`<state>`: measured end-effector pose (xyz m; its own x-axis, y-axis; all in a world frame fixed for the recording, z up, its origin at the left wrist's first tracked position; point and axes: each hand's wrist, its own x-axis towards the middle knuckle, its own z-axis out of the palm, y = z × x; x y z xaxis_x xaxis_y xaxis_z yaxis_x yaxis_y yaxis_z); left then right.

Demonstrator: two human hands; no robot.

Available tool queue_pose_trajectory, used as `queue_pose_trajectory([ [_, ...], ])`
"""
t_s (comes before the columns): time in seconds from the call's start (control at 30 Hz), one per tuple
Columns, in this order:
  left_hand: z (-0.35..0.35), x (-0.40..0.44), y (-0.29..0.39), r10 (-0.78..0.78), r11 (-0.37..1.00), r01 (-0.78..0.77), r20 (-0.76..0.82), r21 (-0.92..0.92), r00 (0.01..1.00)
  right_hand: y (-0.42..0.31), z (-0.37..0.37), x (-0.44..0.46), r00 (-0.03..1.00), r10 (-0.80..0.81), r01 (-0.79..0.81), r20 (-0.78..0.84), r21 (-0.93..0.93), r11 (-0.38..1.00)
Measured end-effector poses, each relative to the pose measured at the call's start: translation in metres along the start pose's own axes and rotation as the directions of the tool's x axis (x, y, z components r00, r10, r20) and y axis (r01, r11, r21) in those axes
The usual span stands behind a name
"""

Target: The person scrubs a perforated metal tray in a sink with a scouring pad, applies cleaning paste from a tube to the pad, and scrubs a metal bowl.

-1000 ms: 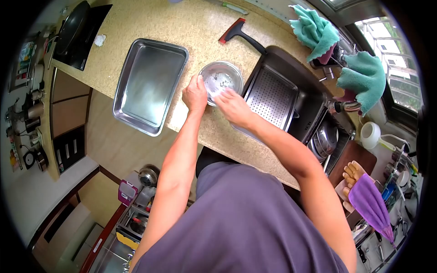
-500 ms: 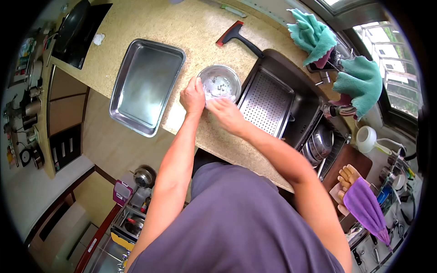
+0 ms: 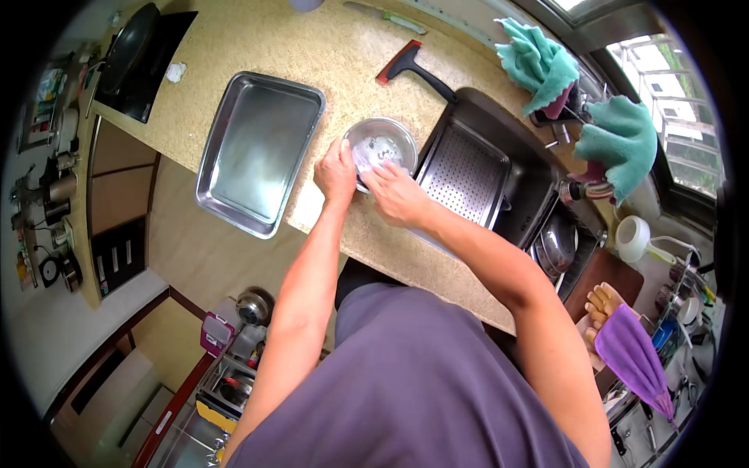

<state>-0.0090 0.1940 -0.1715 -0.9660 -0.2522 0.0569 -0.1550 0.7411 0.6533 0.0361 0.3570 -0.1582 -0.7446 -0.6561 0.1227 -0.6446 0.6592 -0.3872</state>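
Note:
A round metal bowl (image 3: 395,129) stands on the counter, with reflections on its inner surface. My left hand (image 3: 337,173) is closed on the bowl's left rim, thumb along the top edge. Reaching in over the near side, my right hand (image 3: 396,195) has its fingers bent down against the inside of the bowl. Its fingertips are blurred, and a pale patch beside them may be a thin cloth or film; I cannot tell which. Left of the bowl lies a rectangular metal baking tray (image 3: 261,152).
The sink (image 3: 524,183) with a perforated tray (image 3: 464,168) is at the right. A squeegee (image 3: 417,69) and a knife (image 3: 402,21) lie farther back. Teal cloths (image 3: 620,144) hang by the window. A dark pan (image 3: 129,51) is at the far left.
My right hand has shifted a little farther into the bowl, its fingers now over the bowl's inside. My left hand stays on the rim. The whole view has drifted slightly.

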Motion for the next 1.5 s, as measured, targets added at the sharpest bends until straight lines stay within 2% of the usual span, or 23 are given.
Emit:
queue_pose_trajectory([
  [0.1, -0.001, -0.01, 0.001, -0.038, 0.999, 0.038, -0.003, 0.012, 0.999, -0.003, -0.001, 0.002, 0.996, -0.026, 0.023, 0.088, 0.037, 0.999],
  [0.17, 0.002, -0.004, -0.002, 0.001, 1.0, -0.001, 0.008, -0.024, 1.0, -0.003, 0.008, 0.031, 0.997, 0.071, -0.07, 0.024, -0.017, 0.997],
  [0.23, -0.003, -0.004, -0.002, -0.063, 0.997, 0.064, 0.018, -0.043, 0.998, -0.013, -0.001, 0.031, 0.996, 0.084, -0.084, 0.01, -0.033, 0.996],
  [0.3, -0.003, 0.0, 0.001, -0.014, 1.0, 0.014, -0.028, 0.02, 1.0, -0.012, -0.013, 0.02, 0.962, 0.064, -0.095, 0.266, 0.106, 0.99],
  [0.37, -0.002, -0.003, 0.003, -0.03, 1.0, 0.03, -0.047, -0.008, 0.998, -0.008, -0.013, 0.009, 0.978, 0.041, -0.059, 0.205, 0.082, 0.995],
  [0.43, -0.002, -0.004, 0.001, -0.034, 0.999, 0.034, 0.029, -0.014, 0.999, -0.005, 0.001, 0.023, 0.999, 0.011, -0.012, -0.047, -0.019, 1.0],
  [0.47, -0.001, -0.003, 0.002, -0.045, 0.999, 0.045, -0.014, -0.005, 0.999, -0.006, 0.01, 0.041, 0.988, 0.141, -0.143, 0.057, 0.037, 0.989],
  [0.5, 0.0, 0.0, 0.005, -0.038, 0.999, 0.038, -0.017, -0.009, 0.999, -0.004, 0.003, 0.042, 0.989, 0.141, -0.143, 0.051, 0.032, 0.989],
  [0.57, -0.008, 0.002, 0.005, -0.084, 0.996, 0.084, 0.016, 0.006, 0.996, -0.016, -0.022, 0.044, 0.94, 0.11, -0.134, 0.322, 0.052, 0.99],
  [0.6, -0.006, 0.003, 0.004, -0.036, 0.999, 0.037, -0.021, 0.017, 0.999, -0.019, -0.031, 0.037, 0.878, 0.14, -0.198, 0.457, 0.082, 0.977],
  [0.63, -0.004, 0.006, 0.005, -0.04, 0.999, 0.04, -0.029, 0.011, 0.999, -0.011, -0.03, 0.034, 0.878, 0.135, -0.19, 0.459, 0.076, 0.979],
  [0.73, -0.002, -0.005, 0.001, -0.038, 0.999, 0.037, -0.007, -0.018, 0.999, -0.006, -0.006, 0.024, 0.988, 0.064, -0.075, 0.14, 0.072, 0.995],
  [0.83, 0.0, 0.002, -0.003, -0.043, 0.999, 0.042, -0.031, -0.013, 0.999, -0.012, 0.008, 0.042, 0.978, 0.187, -0.191, 0.096, 0.036, 0.981],
  [0.87, -0.002, -0.001, -0.008, -0.042, 0.999, 0.042, -0.025, -0.005, 0.999, -0.011, 0.007, 0.03, 0.994, 0.087, -0.086, 0.059, -0.019, 0.996],
  [0.9, -0.001, 0.004, -0.008, -0.021, 1.0, 0.021, -0.037, 0.009, 0.999, -0.007, -0.002, 0.025, 0.995, 0.082, -0.081, 0.051, -0.023, 0.996],
  [0.97, 0.002, 0.003, -0.006, 0.002, 0.999, -0.001, -0.053, 0.035, 0.999, -0.009, -0.022, 0.01, 0.962, 0.064, -0.098, 0.266, 0.115, 0.989],
  [1.1, 0.003, 0.0, -0.007, -0.019, 0.998, 0.021, -0.026, 0.062, 0.999, -0.014, 0.004, 0.046, 0.986, 0.149, -0.15, 0.068, 0.008, 0.989],
  [1.17, -0.002, -0.003, -0.01, -0.047, 0.996, 0.046, 0.012, 0.075, 0.999, -0.02, 0.003, 0.039, 0.985, 0.154, -0.157, 0.072, 0.046, 0.986],
  [1.23, 0.0, 0.001, -0.004, -0.022, 0.999, 0.023, -0.034, 0.042, 0.999, -0.014, -0.011, 0.018, 0.968, 0.128, -0.169, 0.215, 0.183, 0.968],
  [1.3, 0.002, -0.006, -0.001, -0.026, 1.0, 0.027, -0.095, 0.006, 0.995, -0.011, -0.004, 0.01, 0.978, 0.113, -0.139, 0.175, 0.146, 0.979],
  [1.37, 0.001, -0.004, -0.002, -0.005, 1.0, 0.006, -0.019, 0.015, 1.0, -0.004, 0.009, 0.026, 0.997, 0.061, -0.06, -0.05, 0.038, 0.998],
  [1.4, 0.0, -0.002, -0.002, -0.035, 0.999, 0.035, -0.007, 0.038, 0.999, -0.001, -0.008, 0.047, 0.973, 0.131, -0.16, 0.189, 0.149, 0.976],
  [1.5, -0.004, 0.002, -0.002, -0.018, 0.999, 0.019, -0.022, 0.042, 1.0, -0.008, 0.01, 0.035, 0.985, 0.136, -0.146, 0.107, 0.099, 0.984],
])
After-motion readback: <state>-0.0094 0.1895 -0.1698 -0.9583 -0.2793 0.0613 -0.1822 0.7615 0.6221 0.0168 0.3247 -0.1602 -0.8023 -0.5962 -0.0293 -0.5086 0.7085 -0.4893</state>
